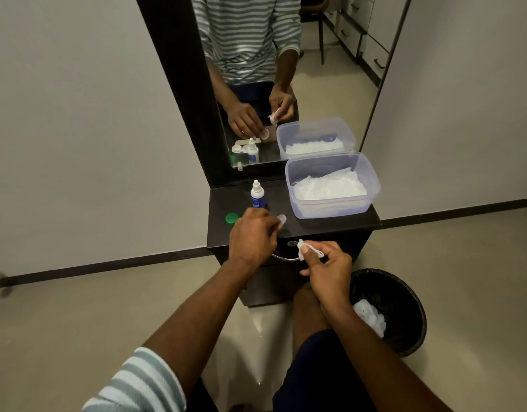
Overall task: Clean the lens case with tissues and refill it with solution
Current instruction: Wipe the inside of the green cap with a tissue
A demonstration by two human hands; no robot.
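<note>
Left hand (253, 233) pinches a small clear plastic lens-case piece (281, 220) on the dark cabinet top (339, 223). Right hand (324, 267) grips a crumpled white tissue (304, 249) just beside it.

A small dark brown wooden cabinet top (339, 223) stands against the foot of a tall mirror and carries everything here. At its back right sits a clear rectangular plastic tub (333, 203) holding white tissues (330, 188) (crumpled, filling the bottom). Near the back left stands a small white dropper bottle with a blue label (257, 195), upright. A round green plastic cap (231, 218) lies close to the left edge, apart from the bottle. A small clear plastic lens-case cup (282, 219) lies near the middle of the top, partly hidden by a hand. The front right area of the surface is bare.
</note>
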